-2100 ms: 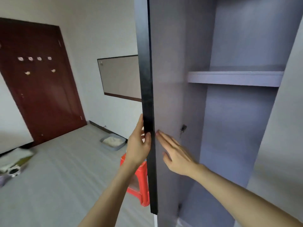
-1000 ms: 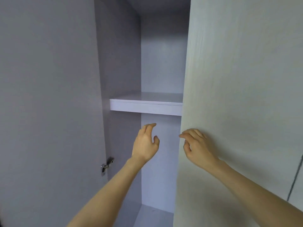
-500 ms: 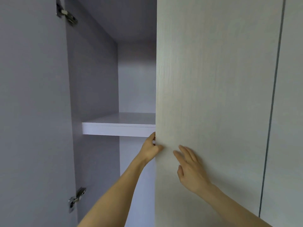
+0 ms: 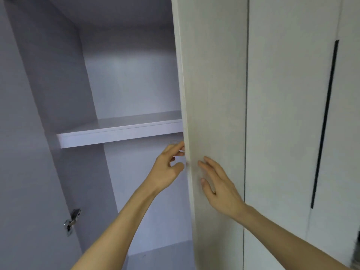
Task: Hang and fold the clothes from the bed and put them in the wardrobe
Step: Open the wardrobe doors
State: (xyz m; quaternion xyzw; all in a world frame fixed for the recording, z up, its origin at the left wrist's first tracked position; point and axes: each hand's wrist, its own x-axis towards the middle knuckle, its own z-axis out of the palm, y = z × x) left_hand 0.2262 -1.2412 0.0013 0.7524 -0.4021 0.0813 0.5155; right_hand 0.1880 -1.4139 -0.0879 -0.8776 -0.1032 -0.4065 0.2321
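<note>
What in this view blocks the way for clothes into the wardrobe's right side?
The right door covers that side of the wardrobe. The left hand curls its fingers at the door's edge, and the right hand lies flat on its front. The left side with its shelf stands open.

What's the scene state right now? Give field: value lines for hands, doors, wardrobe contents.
left hand: fingers curled round the free edge of the pale wood-grain wardrobe door
right hand: fingers straight, flat on that door's front
left-side door: swung open, metal hinge showing
grey shelf: nothing on it in view
clothes: none in view
black strip handle: on the shut door to the right
</note>
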